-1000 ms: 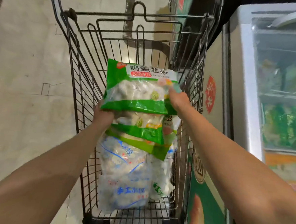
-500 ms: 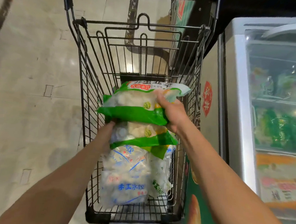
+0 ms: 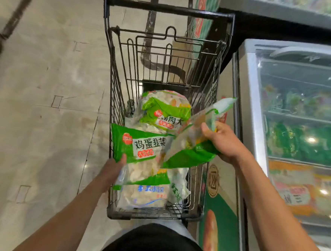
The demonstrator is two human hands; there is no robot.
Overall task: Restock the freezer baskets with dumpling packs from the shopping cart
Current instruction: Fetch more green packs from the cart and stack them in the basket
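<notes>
Left arm: bare from the bottom edge of the frame up to the wrist, no sleeve showing, no watch or band on it.
Left hand (image 3: pixel 112 167): bare, no glove, no ring to be seen; somewhat blurred.
Right arm: bare along its whole visible length, no sleeve, nothing worn at the wrist.
Right hand (image 3: pixel 221 141): bare, no glove; thumbnail short and plain.
Top (image 3: pixel 152 244): black garment, smooth and unmarked, filling the frame's bottom middle between the two arms.
Trousers (image 3: pixel 181 228): a pale grey-white strip of cloth just above the black top's edge; too little shows to tell the cut.
</notes>
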